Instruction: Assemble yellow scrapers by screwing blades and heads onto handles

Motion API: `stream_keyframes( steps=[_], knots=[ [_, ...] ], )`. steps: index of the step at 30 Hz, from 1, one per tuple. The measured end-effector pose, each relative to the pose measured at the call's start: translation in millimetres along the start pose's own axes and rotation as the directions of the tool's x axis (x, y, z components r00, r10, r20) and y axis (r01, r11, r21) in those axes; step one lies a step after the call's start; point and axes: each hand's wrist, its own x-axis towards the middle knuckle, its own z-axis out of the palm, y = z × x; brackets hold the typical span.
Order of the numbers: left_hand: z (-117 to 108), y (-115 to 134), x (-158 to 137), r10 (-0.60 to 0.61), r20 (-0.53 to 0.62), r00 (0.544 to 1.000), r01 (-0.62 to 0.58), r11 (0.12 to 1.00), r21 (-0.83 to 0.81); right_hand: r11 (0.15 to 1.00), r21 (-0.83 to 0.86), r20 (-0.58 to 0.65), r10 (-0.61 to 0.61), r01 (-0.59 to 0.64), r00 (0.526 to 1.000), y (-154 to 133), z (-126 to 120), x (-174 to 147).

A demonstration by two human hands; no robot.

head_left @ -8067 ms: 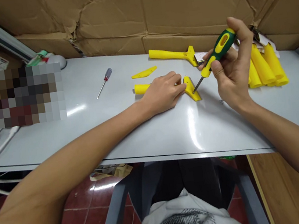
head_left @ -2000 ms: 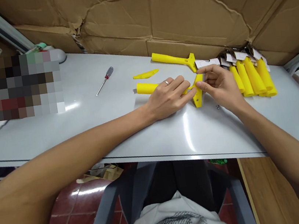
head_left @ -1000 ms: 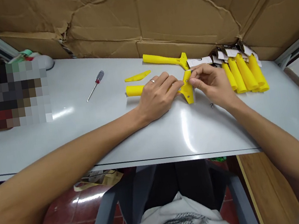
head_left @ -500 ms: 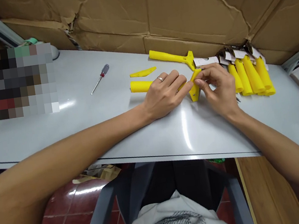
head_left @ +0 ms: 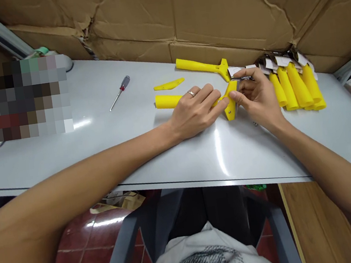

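Note:
My left hand (head_left: 196, 110) is closed around the handle of a yellow scraper (head_left: 168, 101), pressing it to the table. The scraper's flared head (head_left: 230, 102), with a small screw in it, points right. My right hand (head_left: 257, 96) is closed at the head's outer edge, its thumb on a thin grey blade (head_left: 237, 100) there; fingers partly hide it. A dark strip with white lettering (head_left: 243, 79) shows behind those fingers. Above my left hand lies a loose yellow cover plate (head_left: 169, 84). Another yellow scraper (head_left: 200, 65) with a white blade guard rests behind.
A screwdriver (head_left: 119, 92) lies to the left on the grey table (head_left: 126, 155). Several yellow scrapers (head_left: 299, 86) with white guards are piled at the right. Small metal bits (head_left: 255, 123) lie under my right wrist. Cardboard (head_left: 134, 24) lines the back.
My right fingers have shifted slightly and opened a little at the scraper head. The thin blade edge and the dark lettered strip now show. My left hand keeps its hold.

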Motion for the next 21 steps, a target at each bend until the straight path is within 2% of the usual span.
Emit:
stream_keyframes(
  steps=[5,12,21],
  knots=[
    [-0.3,-0.7,-0.6,0.024,-0.044,0.999,-0.024,1.000,0.008,0.997,-0.071,-0.020,-0.028,0.027,0.999,-5.4,1.8,-1.9],
    [0.9,-0.7,-2.3,-0.021,0.056,0.998,0.024,0.998,-0.055,1.000,-0.010,0.057,0.016,-0.015,0.998,-2.7,-3.6,3.5],
    [0.9,-1.0,-0.7,0.006,-0.011,1.000,-0.006,1.000,0.013,0.999,-0.019,0.031,-0.025,0.026,0.999,-7.0,-2.2,0.9]
  ],
)
